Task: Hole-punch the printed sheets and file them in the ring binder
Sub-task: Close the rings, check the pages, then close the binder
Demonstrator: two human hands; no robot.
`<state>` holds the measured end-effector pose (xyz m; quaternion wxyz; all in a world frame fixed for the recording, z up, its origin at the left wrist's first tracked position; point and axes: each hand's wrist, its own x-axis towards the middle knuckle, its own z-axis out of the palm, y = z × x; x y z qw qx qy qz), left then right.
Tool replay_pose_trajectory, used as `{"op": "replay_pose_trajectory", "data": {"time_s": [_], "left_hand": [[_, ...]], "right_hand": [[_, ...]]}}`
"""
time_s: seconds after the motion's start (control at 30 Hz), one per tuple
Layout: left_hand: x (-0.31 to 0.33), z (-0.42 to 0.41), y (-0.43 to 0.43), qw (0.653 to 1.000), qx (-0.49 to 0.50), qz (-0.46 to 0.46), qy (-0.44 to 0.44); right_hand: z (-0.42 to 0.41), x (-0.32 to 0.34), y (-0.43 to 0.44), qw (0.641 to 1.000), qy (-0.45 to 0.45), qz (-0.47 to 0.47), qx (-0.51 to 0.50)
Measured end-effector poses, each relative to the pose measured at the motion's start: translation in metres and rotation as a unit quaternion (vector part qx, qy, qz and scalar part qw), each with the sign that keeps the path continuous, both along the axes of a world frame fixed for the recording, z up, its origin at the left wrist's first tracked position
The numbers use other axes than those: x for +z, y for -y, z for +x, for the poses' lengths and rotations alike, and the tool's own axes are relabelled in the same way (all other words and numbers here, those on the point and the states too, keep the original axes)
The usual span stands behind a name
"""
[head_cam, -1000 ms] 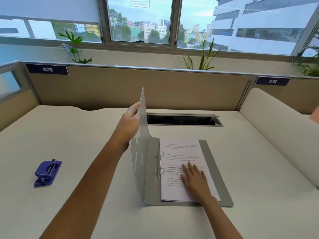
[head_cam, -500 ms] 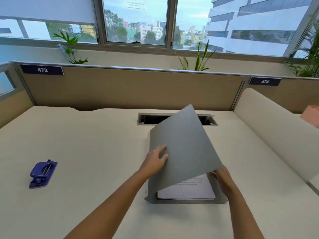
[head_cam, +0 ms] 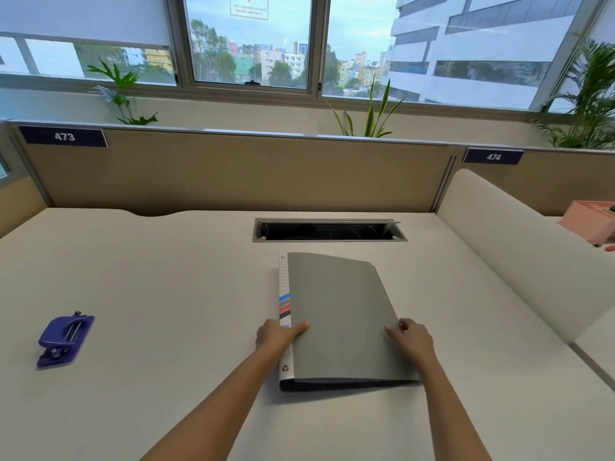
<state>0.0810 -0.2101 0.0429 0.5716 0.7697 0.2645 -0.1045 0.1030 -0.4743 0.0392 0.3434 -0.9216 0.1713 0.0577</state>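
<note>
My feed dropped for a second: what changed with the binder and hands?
The cover of the ring binder, held upright by the left hand, swung down rightward and now lies shut over the sheets. The left hand now holds the spine edge; the right hand left the sheets and holds the right edge. The hole punch stayed put on the desk.

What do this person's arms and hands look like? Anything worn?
Forearms bare as far as the picture shows: no sleeves, gloves or watch. Nothing shows on the left hand; a small glint on the right hand might be a ring, too small to tell.
</note>
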Motion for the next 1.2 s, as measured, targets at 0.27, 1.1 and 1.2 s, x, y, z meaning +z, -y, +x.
{"op": "replay_pose_trajectory", "data": {"time_s": [0.27, 1.1, 1.2], "left_hand": [[0.001, 0.001, -0.004, 0.99, 0.004, -0.139, -0.019], [0.061, 0.086, -0.126, 0.978, 0.102, -0.144, 0.108], [0.07, 0.099, -0.148, 0.979, 0.105, -0.139, 0.107]], "right_hand": [[0.027, -0.017, 0.013, 0.992, -0.044, 0.116, -0.031], [0.129, 0.055, -0.134, 0.976, 0.095, 0.191, 0.048], [0.144, 0.058, -0.158, 0.976, 0.098, 0.186, 0.058]]}}
